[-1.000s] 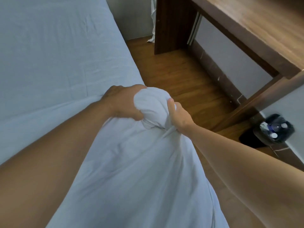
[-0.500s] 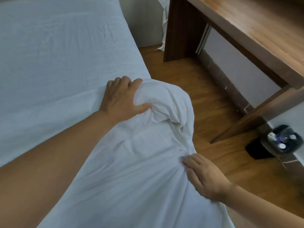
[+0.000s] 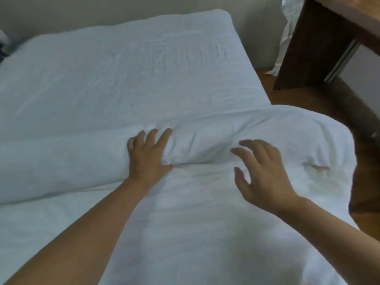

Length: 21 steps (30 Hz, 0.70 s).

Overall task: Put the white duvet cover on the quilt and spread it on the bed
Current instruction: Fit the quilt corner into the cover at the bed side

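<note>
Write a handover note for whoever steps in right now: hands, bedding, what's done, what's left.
Left hand: fingers pressed into the bunched fold of the duvet, thumb under it, gripping it.
Right hand: open, fingers spread, hovering just over the duvet, holding nothing.
Duvet: already in its white cover as far as can be seen; it lies across the near part of the bed, with a thick roll at mid-bed and one corner hanging over the right edge above the floor.
Done: cover appears on.
Left: pull the roll toward the far end and smooth it flat.
</note>
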Available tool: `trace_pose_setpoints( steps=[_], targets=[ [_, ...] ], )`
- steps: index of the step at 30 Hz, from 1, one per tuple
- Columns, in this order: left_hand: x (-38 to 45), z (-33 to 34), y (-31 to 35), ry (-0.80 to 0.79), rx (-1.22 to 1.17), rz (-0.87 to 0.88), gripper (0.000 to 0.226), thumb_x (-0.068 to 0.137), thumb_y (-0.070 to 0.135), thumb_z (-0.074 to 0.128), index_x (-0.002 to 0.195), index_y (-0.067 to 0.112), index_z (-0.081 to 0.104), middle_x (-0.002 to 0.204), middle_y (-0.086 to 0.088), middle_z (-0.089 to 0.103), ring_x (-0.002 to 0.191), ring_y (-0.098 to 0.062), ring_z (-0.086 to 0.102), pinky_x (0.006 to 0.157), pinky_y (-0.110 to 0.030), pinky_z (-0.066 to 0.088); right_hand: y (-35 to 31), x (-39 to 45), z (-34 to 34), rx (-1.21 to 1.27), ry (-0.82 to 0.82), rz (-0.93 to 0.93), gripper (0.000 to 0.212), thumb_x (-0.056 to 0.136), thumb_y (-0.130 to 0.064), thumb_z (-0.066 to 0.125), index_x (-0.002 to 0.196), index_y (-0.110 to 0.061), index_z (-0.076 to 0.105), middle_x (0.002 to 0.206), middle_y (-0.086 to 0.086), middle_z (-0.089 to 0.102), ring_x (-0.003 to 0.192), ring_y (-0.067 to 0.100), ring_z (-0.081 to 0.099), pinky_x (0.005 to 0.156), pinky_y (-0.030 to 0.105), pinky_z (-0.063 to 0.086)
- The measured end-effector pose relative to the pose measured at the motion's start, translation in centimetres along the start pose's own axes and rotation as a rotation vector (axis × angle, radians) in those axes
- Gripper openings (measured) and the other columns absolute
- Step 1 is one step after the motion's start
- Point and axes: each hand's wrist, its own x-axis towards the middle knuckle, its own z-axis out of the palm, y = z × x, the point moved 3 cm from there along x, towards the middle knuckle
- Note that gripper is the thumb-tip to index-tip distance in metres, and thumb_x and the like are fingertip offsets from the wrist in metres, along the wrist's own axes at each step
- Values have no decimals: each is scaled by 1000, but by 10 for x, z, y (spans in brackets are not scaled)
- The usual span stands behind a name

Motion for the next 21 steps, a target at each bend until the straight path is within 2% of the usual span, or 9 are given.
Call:
trace_pose_setpoints(
  steps=[2, 5, 6, 8, 10, 12, 16, 19, 21],
  targets=[
    [-8, -11, 0, -17, -78, 17, 92, 71, 62, 70, 152, 32, 39, 150, -7, 47, 134, -37, 43, 107, -48, 30, -78, 64, 37, 51, -139, -167, 52, 90, -29, 62, 138, -10, 56, 150, 16, 47, 138, 42, 41, 106, 51, 35],
    [-26, -29, -28, 30, -316, 121, 67, 96, 26, 61, 155, 13, 32, 156, -17, 38, 138, -25, 35, 116, -25, 19, -182, 139, 92, 110, -352, -222, 59, 93, -44, 48, 144, -15, 52, 150, 11, 50, 137, 38, 45, 111, 52, 36],
    [-34, -31, -53, 8, -325, 183, 66, 98, 25, 58, 156, 11, 30, 158, -16, 35, 142, -25, 31, 119, -26, 13, -213, 158, 109, 130, -444, -204, 65, 93, -54, 38, 147, -19, 48, 149, 8, 52, 135, 36, 49, 111, 51, 37],
    [-57, -19, -129, 41, -190, 176, 74, 96, 38, 54, 159, 15, 26, 162, -10, 29, 148, -28, 24, 125, -40, 9, -264, 185, 139, 74, -560, -139, 78, 87, -75, 19, 151, -35, 38, 152, -1, 47, 135, 37, 48, 111, 51, 35],
    [-93, 6, -236, 87, -90, 50, 89, 89, 47, 60, 162, 18, 18, 167, -8, 19, 154, -29, 15, 125, -48, 10, -305, 198, 168, -66, -619, -108, 88, 77, -88, 9, 154, -48, 20, 162, -5, 29, 143, 39, 34, 114, 56, 25],
    [-144, 27, -351, 66, -43, -126, 95, 89, 48, 62, 163, 24, 8, 170, -9, 6, 156, -31, 6, 125, -53, 10, -346, 206, 191, -144, -640, -92, 98, 69, -94, 4, 155, -48, 7, 167, -7, 17, 148, 39, 23, 115, 61, 18],
    [-256, 60, -534, -170, -53, -535, 103, 94, 53, 57, 155, 40, -25, 167, -9, -24, 155, -38, -10, 119, -68, 12, -455, 233, 231, -224, -637, -86, 110, 63, -101, 4, 157, -44, -3, 168, -10, 10, 149, 38, 20, 115, 64, 16],
    [-332, 97, -618, -393, -258, -942, 105, 83, 83, 44, 154, 44, -24, 167, -13, -21, 153, -44, -10, 120, -65, 6, -535, 258, 265, -209, -611, -89, 120, 56, -106, 7, 156, -43, -3, 168, -12, 13, 147, 35, 26, 113, 60, 22],
    [-360, 117, -654, -506, -373, -1017, 107, 73, 97, 32, 155, 48, -17, 169, -7, -17, 154, -42, -10, 122, -59, 0, -589, 279, 284, -198, -616, -125, 125, 51, -108, 11, 156, -42, -2, 167, -13, 14, 147, 33, 27, 113, 58, 24]
  ],
)
